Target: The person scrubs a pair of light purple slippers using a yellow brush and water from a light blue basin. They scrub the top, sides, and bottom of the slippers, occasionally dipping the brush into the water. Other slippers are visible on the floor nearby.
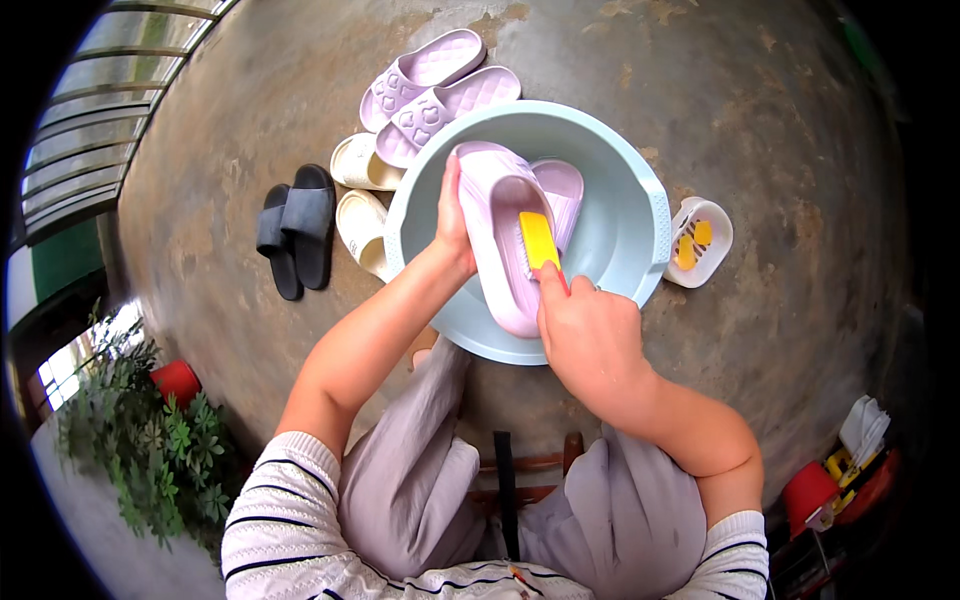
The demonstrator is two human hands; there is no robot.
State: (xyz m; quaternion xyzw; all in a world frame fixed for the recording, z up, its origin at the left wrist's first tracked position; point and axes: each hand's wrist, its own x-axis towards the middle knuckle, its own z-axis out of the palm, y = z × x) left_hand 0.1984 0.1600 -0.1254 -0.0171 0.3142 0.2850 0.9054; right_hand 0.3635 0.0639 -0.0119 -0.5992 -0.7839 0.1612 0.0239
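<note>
A lilac slipper [497, 235] is held sole-up over a pale blue basin [620, 215] on a concrete floor [760, 110], gripped along its edge by the left hand [452, 225], whose fingers are clenched around the slipper's side so that the sole is steadied and tilted toward the person. A yellow brush [538, 240] is pressed against that sole by the right hand [590, 335], its fingers closed on the brush handle; the bristles are set flat on the surface, an angle suited to scrubbing. A second lilac slipper [562, 195] is seen lying inside the basin, just behind the held one, where it can be kept wet. Beyond the basin's far rim a lilac pair [435, 85] is laid side by side, with a cream pair [362, 190] touching the basin's left side and a dark grey pair [295, 225] further left, well apart from the basin. Just right of the basin a white soap dish [700, 240] with yellow pieces is kept within reach. A green plant [150, 440] and a red pot [178, 380] are seen well to the basin's lower left.
</note>
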